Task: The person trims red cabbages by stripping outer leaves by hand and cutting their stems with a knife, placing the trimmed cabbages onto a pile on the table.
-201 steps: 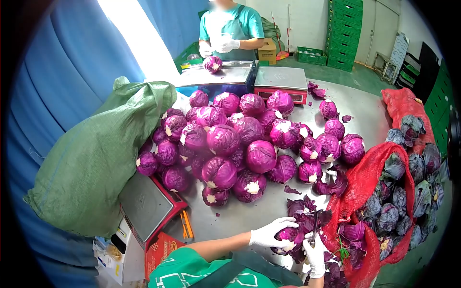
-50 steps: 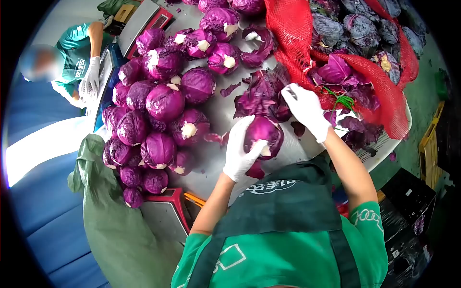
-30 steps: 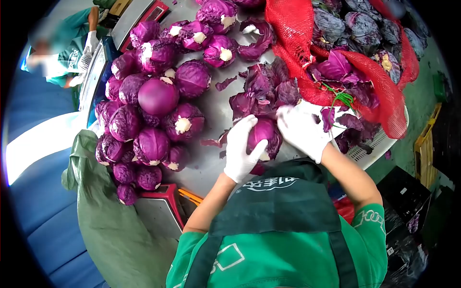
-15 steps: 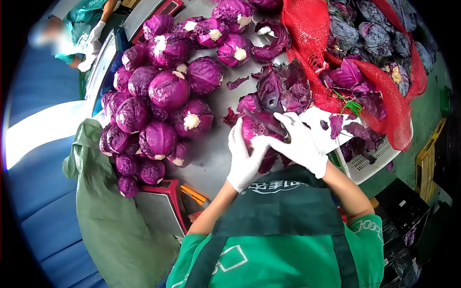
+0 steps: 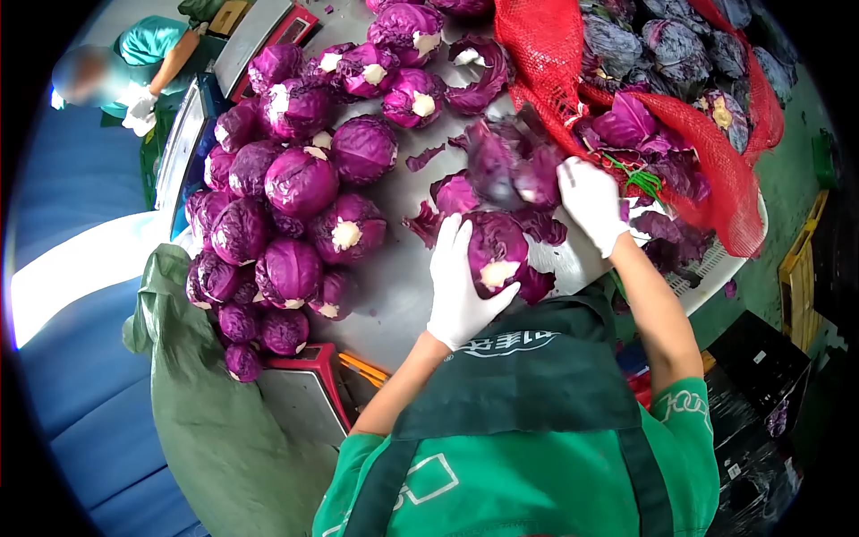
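- We see the cabbage (image 5: 497,240) at the near edge of the steel table (image 5: 385,315), its pale stem (image 5: 497,274) turned toward the apron (image 5: 528,369).
- The left hand (image 5: 461,291), in a white glove, grips the cabbage from the left, its fingers (image 5: 452,234) along that side and its thumb reaching toward the stem.
- The right hand (image 5: 592,204), also gloved, is apart from the cabbage, to its upper right; its fingers are bent beside the leaves (image 5: 510,161). We cannot tell whether they pinch anything.
- Directly beyond the cabbage we note these leaves, dark purple and partly blurred.
- Left of the cabbage lies the heap (image 5: 302,183), many purple heads, several showing pale cut stems.
- Above and right of the cabbage we find the red sack (image 5: 537,55) with duller heads (image 5: 682,49) and a green tie (image 5: 640,179); a white crate (image 5: 709,279) stands to the cabbage's right.
- Lower left of the cabbage are a red-edged scale (image 5: 309,396), an orange tool (image 5: 362,369) and a green sack (image 5: 215,421).
- Far upper left of the cabbage, we observe a co-worker (image 5: 154,52) with gloved hands.
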Motion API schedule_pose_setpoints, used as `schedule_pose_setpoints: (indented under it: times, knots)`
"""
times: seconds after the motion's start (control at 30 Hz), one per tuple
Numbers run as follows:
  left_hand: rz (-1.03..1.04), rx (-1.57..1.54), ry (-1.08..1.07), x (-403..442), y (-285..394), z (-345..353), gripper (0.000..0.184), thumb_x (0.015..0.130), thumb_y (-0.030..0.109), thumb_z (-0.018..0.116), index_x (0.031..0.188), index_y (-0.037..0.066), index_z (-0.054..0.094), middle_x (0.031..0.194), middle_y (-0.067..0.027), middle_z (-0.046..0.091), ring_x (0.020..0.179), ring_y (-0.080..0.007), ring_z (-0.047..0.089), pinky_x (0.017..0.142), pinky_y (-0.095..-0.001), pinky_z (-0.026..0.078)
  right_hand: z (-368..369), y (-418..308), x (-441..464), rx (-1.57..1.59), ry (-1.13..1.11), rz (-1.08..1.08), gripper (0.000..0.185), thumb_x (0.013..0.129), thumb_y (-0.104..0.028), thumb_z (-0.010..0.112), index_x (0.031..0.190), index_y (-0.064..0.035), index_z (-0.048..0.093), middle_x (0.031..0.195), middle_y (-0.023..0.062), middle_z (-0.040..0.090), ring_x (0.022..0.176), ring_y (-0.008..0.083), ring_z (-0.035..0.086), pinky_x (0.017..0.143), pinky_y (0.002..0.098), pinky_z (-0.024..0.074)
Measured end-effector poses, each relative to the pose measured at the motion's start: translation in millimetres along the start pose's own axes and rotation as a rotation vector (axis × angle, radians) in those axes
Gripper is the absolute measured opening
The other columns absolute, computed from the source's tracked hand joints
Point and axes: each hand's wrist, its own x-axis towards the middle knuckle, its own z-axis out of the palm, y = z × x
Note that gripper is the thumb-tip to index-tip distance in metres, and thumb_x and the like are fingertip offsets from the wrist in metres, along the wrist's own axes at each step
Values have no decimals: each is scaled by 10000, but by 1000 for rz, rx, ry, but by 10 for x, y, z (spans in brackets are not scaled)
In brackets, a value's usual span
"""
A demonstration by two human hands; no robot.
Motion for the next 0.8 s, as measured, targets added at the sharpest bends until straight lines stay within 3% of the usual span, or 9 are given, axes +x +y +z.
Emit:
schedule_pose_setpoints:
  times: [0.07, 0.13, 0.17, 0.23, 0.3, 0.37, 0.53, 0.63, 0.8]
  knots:
    - [-13, -29, 53, -79, -99, -20, 1031, 630, 206, 872, 1435, -24, 270, 1489, -248, 286, 1383, -405, 319, 1145, -463, 278, -24, 112, 94, 107, 301, -63, 333, 919, -338, 595, 1079, -47, 616, 759, 123, 625, 692, 249, 654, 620, 358, 530]
    - [-88, 20, 46, -216, -84, -88, 1047, 620, 208, 877, 1436, -6, 257, 1490, -244, 265, 1379, -400, 311, 1146, -462, 277, -496, -106, -14, 357, 141, 35, 554, 853, -465, 672, 1207, -46, 598, 874, 136, 628, 735, 257, 647, 661, 362, 534]
    - [-128, -21, 41, -271, -118, -94, 1040, 620, 207, 877, 1427, 0, 253, 1489, -247, 250, 1391, -389, 291, 1144, -451, 276, -708, -330, -9, 608, -115, 259, 661, 813, -522, 703, 1265, -54, 585, 960, 146, 630, 767, 264, 646, 685, 370, 537]
    - [-182, -110, 67, -369, -176, -80, 1029, 623, 204, 876, 1413, 13, 246, 1480, -226, 245, 1397, -346, 282, 1135, -431, 281, -841, -617, -204, 902, -433, 202, 703, 812, -540, 700, 1326, -83, 554, 1139, 176, 593, 827, 275, 651, 778, 387, 534]
    - [-315, -334, 138, -454, -215, -28, 918, 686, 259, 872, 1341, 0, 284, 1368, -202, 297, 1337, -325, 316, 1130, -420, 274, -582, -816, -385, 756, -416, -70, 746, 811, -539, 701, 1379, -93, 510, 1242, 187, 545, 881, 267, 647, 852, 398, 518]
    - [-675, -618, 281, -469, -184, 32, 842, 747, 248, 839, 1333, -2, 288, 1327, -177, 316, 1305, -296, 338, 1113, -407, 295, -554, -917, -465, 737, -473, -51, 774, 805, -547, 701, 1400, -100, 487, 1287, 172, 521, 984, 281, 629, 894, 392, 507]
    - [-765, -640, 337, -442, -149, 33, 806, 778, 226, 826, 1334, -4, 290, 1287, -160, 361, 1214, -248, 413, 1065, -371, 356, -370, -895, -423, 1031, -505, -3, 565, 857, -401, 712, 1316, -102, 569, 1181, 122, 578, 963, 232, 620, 864, 347, 502]
    - [-710, -815, 335, -312, -80, -57, 767, 782, 171, 820, 1348, 3, 331, 1298, -135, 409, 1227, -216, 443, 1052, -341, 386, -221, -956, -420, 1200, -292, 32, 344, 883, -340, 690, 1054, -50, 624, 911, 92, 634, 797, 245, 643, 754, 346, 520]
    - [-474, -555, 224, -154, -122, 9, 782, 727, 139, 842, 1341, 1, 378, 1300, -115, 424, 1254, -215, 428, 1098, -345, 334, -157, -784, -26, 703, -142, -9, 277, 937, -310, 586, 914, -36, 549, 822, 173, 631, 770, 345, 650, 671, 433, 511]
